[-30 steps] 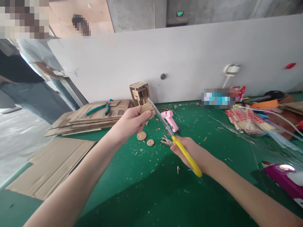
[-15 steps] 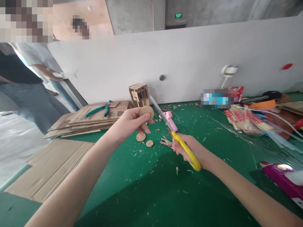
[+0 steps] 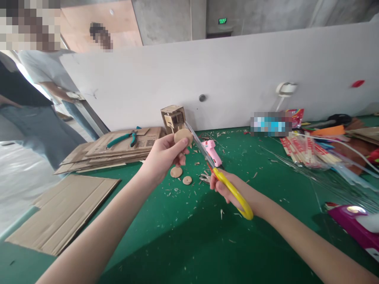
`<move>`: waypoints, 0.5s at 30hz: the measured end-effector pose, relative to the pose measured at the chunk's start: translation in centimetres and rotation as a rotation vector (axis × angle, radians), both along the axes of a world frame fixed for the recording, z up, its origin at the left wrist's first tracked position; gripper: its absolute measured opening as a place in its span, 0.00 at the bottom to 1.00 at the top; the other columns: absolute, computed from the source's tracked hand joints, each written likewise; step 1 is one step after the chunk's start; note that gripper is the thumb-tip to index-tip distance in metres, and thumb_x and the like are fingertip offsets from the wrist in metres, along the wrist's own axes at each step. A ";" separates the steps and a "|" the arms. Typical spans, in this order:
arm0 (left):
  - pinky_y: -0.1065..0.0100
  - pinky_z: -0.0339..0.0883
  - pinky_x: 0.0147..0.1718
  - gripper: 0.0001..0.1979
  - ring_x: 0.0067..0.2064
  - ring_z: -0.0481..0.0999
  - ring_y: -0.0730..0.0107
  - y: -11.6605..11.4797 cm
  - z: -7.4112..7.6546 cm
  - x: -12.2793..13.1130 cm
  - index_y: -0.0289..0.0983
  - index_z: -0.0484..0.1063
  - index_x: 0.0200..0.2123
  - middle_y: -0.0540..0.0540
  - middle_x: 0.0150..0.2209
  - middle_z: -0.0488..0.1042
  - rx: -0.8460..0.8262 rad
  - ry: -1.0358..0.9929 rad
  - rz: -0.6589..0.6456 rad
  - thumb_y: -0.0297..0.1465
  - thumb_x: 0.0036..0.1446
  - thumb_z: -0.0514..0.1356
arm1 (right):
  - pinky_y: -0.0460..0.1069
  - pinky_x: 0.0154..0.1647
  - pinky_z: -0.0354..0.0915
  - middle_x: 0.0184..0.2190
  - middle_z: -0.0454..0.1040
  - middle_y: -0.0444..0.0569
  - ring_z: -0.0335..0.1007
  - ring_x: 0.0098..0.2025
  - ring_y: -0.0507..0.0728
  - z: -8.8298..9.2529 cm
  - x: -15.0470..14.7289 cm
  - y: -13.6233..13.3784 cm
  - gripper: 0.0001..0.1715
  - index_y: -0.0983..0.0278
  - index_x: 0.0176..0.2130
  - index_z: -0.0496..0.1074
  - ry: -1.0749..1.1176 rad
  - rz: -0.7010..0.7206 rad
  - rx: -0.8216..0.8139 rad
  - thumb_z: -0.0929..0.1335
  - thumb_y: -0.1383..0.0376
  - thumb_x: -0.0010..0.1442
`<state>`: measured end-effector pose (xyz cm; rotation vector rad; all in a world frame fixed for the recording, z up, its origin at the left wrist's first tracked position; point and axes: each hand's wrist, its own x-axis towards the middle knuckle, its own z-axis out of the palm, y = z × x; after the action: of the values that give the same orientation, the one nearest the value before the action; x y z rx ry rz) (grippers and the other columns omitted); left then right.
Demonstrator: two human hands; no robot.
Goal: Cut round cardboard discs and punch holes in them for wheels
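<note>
Between thumb and fingers, my left hand (image 3: 167, 156) pinches a round cardboard disc (image 3: 182, 137) above the table. My right hand (image 3: 229, 189) is closed round the yellow handle of a pair of scissors (image 3: 234, 193). Their blades point up and left, beside the disc's right edge; I cannot tell whether they touch it. On the green table below lie another cardboard disc (image 3: 176, 172) and a smaller one with a centre hole (image 3: 187, 180). A metal hole punch (image 3: 205, 178) lies partly hidden by my right fingers. Behind the scissors is a pink glue gun (image 3: 212, 153).
A small cardboard box model (image 3: 173, 117) stands against the white partition (image 3: 231, 79). Teal-handled pliers (image 3: 122, 139) rest on stacked cardboard (image 3: 97, 152) at left, with a loose sheet (image 3: 65, 213) nearer. Packaged sticks (image 3: 308, 150) and a purple device (image 3: 352, 225) lie right. People stand behind left.
The scissors and my right hand have shifted slightly left, bringing the blades close to the disc's edge. My left fingers have curled in a little under the disc.
</note>
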<state>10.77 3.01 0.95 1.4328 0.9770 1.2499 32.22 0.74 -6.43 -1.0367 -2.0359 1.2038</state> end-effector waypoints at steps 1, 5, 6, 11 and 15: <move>0.78 0.57 0.16 0.10 0.19 0.67 0.83 0.0 -0.1 0.1 0.35 0.67 0.29 0.52 0.24 0.69 0.009 -0.022 0.003 0.34 0.56 0.62 | 0.46 0.21 0.57 0.27 0.60 0.44 0.54 0.24 0.49 -0.1 0.0 0.0 0.29 0.64 0.35 0.60 0.003 -0.002 -0.004 0.61 0.40 0.58; 0.78 0.59 0.16 0.10 0.19 0.67 0.83 -0.2 -0.1 0.4 0.34 0.67 0.30 0.52 0.24 0.71 0.006 -0.056 0.008 0.35 0.55 0.62 | 0.46 0.21 0.55 0.28 0.62 0.44 0.54 0.24 0.49 -1.2 -0.1 0.2 0.26 0.63 0.36 0.61 0.044 -0.013 -0.012 0.61 0.42 0.60; 0.78 0.59 0.16 0.10 0.19 0.67 0.83 -0.2 -0.1 0.5 0.34 0.67 0.30 0.52 0.24 0.71 0.002 -0.051 0.005 0.35 0.55 0.62 | 0.46 0.20 0.54 0.28 0.62 0.44 0.54 0.24 0.49 -1.5 -0.2 0.3 0.25 0.63 0.36 0.61 0.053 -0.021 -0.013 0.60 0.43 0.61; 0.78 0.58 0.15 0.12 0.17 0.66 0.83 -0.2 -0.1 0.4 0.34 0.64 0.25 0.54 0.20 0.68 0.008 -0.040 -0.030 0.34 0.55 0.62 | 0.47 0.22 0.55 0.28 0.62 0.45 0.55 0.25 0.50 -1.7 0.0 0.3 0.25 0.63 0.36 0.61 0.060 -0.015 0.017 0.59 0.44 0.62; 0.78 0.58 0.14 0.12 0.16 0.66 0.83 -0.2 -0.1 0.3 0.34 0.64 0.25 0.54 0.20 0.67 0.010 -0.043 -0.045 0.33 0.56 0.62 | 0.48 0.24 0.57 0.29 0.63 0.45 0.56 0.26 0.51 -1.1 0.2 0.1 0.24 0.63 0.37 0.61 -0.008 0.003 0.083 0.60 0.44 0.61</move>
<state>11.11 2.76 0.84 1.4223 0.9063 1.2487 32.42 0.84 -7.51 -1.0011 -2.0756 1.1081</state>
